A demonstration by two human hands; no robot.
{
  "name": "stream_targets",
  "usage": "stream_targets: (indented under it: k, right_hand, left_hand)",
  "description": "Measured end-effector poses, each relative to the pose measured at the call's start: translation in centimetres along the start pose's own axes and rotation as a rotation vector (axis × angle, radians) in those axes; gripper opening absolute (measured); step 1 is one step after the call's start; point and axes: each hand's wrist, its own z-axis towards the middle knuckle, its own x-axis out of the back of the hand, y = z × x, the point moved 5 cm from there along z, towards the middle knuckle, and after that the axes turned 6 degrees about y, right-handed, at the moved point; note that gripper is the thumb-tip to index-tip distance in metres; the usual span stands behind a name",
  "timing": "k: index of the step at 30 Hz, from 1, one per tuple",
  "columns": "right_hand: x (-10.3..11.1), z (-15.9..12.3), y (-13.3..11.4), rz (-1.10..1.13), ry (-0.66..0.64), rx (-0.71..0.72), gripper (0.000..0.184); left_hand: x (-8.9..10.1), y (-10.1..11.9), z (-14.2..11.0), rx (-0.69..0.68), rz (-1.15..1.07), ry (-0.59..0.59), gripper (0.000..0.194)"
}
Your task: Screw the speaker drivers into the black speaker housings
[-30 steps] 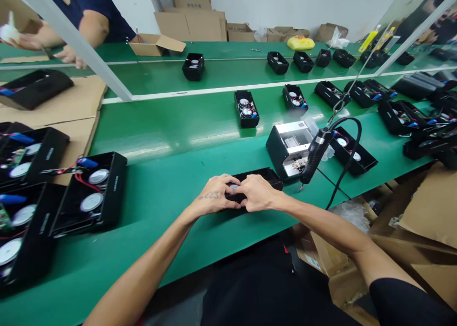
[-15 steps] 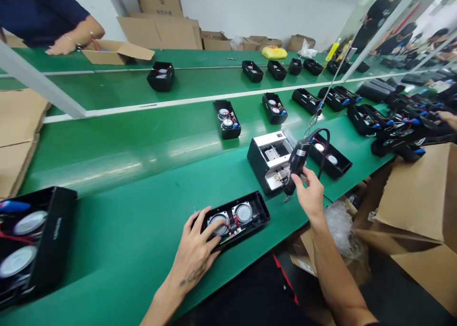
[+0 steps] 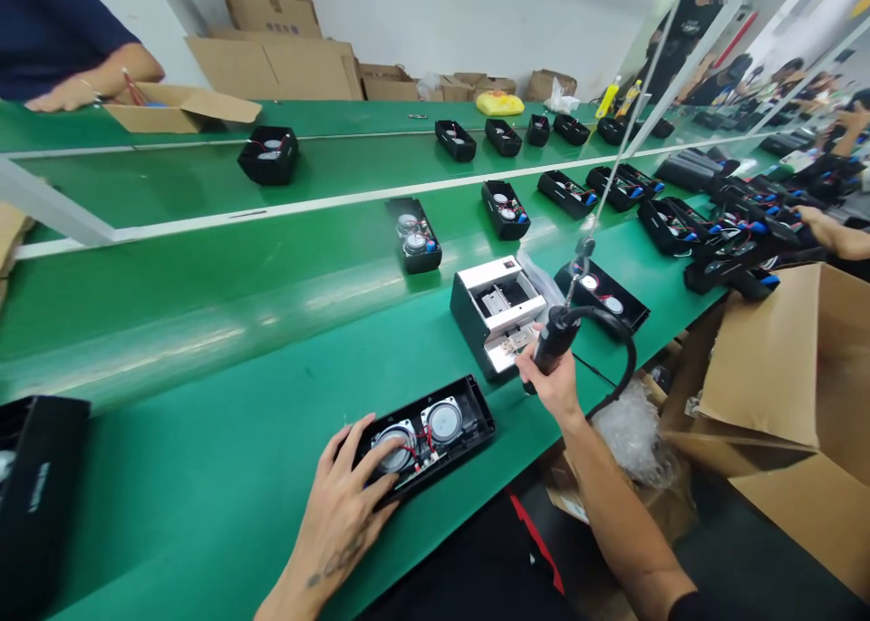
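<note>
A black speaker housing lies open-side up on the green bench, with two round speakers, red wires and a small circuit board inside. My left hand grips its left end, fingers reaching over the left speaker. Wrapped in my right hand is a black electric screwdriver, hung from a cord, with a thick black cable curving off its top. The screwdriver's tip is hidden by my hand. Just beyond it stands a black-and-white screw feeder.
Another speaker housing lies right of the feeder, and one more at the left edge. Several stand on the conveyor belt. Open cardboard boxes sit at the right. A co-worker's arm rests across the line.
My right hand has closed round the screwdriver and pulled it lower, beside the feeder. My left hand stays on the housing. The view has shifted slightly to the right.
</note>
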Motion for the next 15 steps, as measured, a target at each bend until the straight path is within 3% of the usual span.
stream_targets:
  k: [3,5,8,12,15]
  right_hand:
    - [-0.4,-1.3,-2.6,0.178,0.125,0.081,0.031]
    - [-0.9,-1.8,-5.0,0.29,0.106,0.162,0.032]
    - [-1.1,-1.0,-7.8,0.263,0.141,0.246,0.037]
    - [-0.2,2.2,-8.3,0.15,0.345,0.298,0.041]
    - [0.0,4.2,-7.1,0.066,0.375,0.332,0.038]
  left_hand:
    - [-0.1,0.6,0.5,0.031,-0.005,0.002,0.014]
    - [-0.5,1.4,1.1,0.044,0.024,0.016,0.01]
    - [-1.3,2.6,2.1,0.061,0.094,0.04,0.003]
    - [-2.0,3.1,2.6,0.053,0.12,0.083,0.006]
    - [-2.1,2.9,2.6,0.034,0.125,0.095,0.005]
